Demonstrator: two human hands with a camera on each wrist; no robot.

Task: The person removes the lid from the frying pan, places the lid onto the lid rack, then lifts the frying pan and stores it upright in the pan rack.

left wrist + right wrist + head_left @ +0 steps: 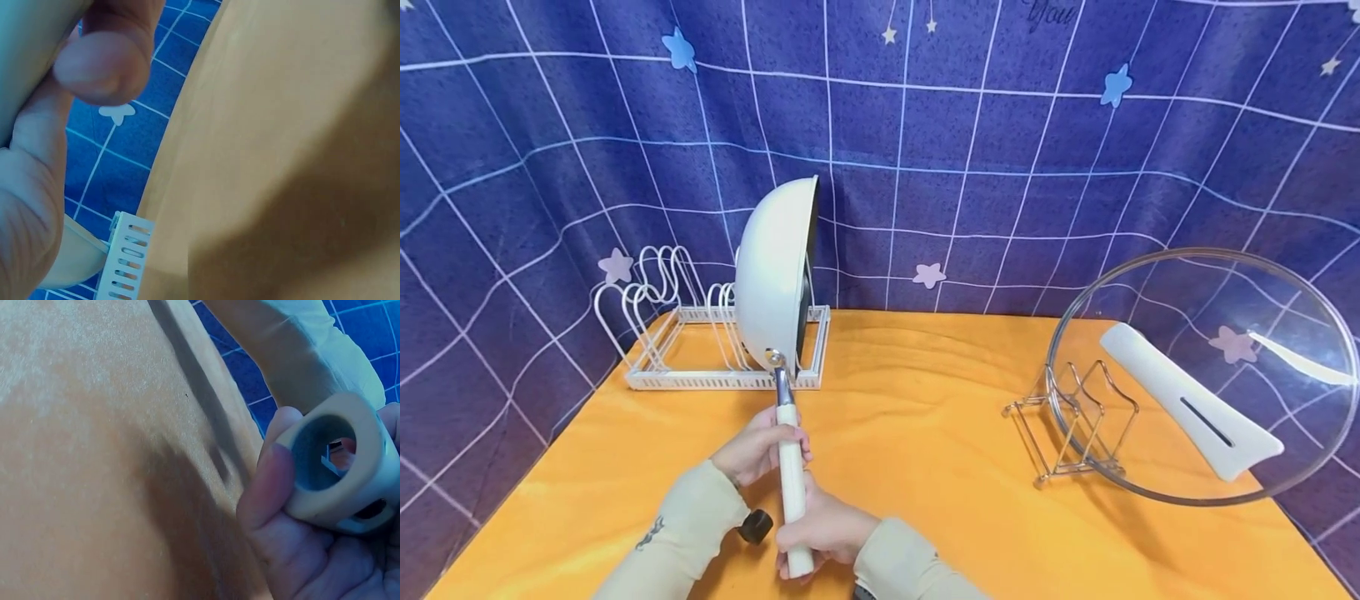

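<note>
A white wok (771,267) with a dark inside stands on its edge at the right end of a white wire pan rack (722,380), its open side facing right. Its long pale handle (792,475) points towards me. My left hand (767,446) grips the handle near its metal neck; in the left wrist view, thumb (103,69) and fingers wrap it. Farther down, my right hand (827,525) holds the handle by its end. The hollow handle end (340,462) shows in the right wrist view, with fingers curled around it. The wok hides part of the rack.
On the right, a large glass lid (1202,502) with a white handle (1191,400) leans upright in a small metal wire rack (1075,425). An orange cloth (925,400) covers the table. Behind it hangs a blue gridded curtain (970,208) with stars.
</note>
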